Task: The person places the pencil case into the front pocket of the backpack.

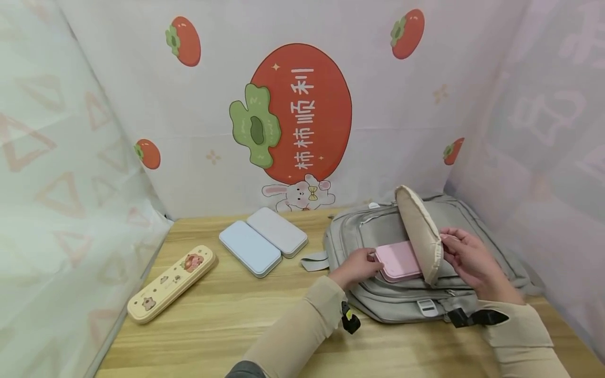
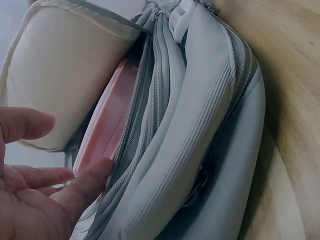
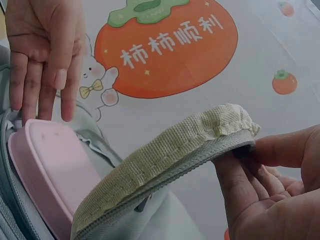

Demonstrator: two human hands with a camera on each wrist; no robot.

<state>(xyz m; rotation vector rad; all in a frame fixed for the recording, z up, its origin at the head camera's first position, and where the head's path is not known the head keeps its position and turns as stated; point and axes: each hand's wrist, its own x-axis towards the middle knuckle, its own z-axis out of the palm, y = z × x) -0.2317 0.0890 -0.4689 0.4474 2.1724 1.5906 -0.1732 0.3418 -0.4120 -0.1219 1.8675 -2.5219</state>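
Note:
A grey backpack [image 1: 342,231] lies on the table at the right, its front pocket unzipped. Partly inside that pocket is a pink case [image 1: 397,260], its inner end hidden behind the beige-lined flap [image 1: 418,233]. At the case's outer end is my left hand [image 1: 359,266]; its fingers [image 3: 32,92] are fairly straight and touch the end, while the thumb stays apart from it in the left wrist view. My right hand [image 1: 470,260] pinches the edge of the flap between thumb and fingers and holds it raised, as the right wrist view shows.
Left of the backpack lie a light blue case [image 1: 250,249] and a pale grey case [image 1: 278,232], side by side. Farther left is a long cream case [image 1: 172,283] with cartoon pictures. Printed cloth [image 1: 212,105] hangs behind the wooden table [image 1: 227,315] and at both sides.

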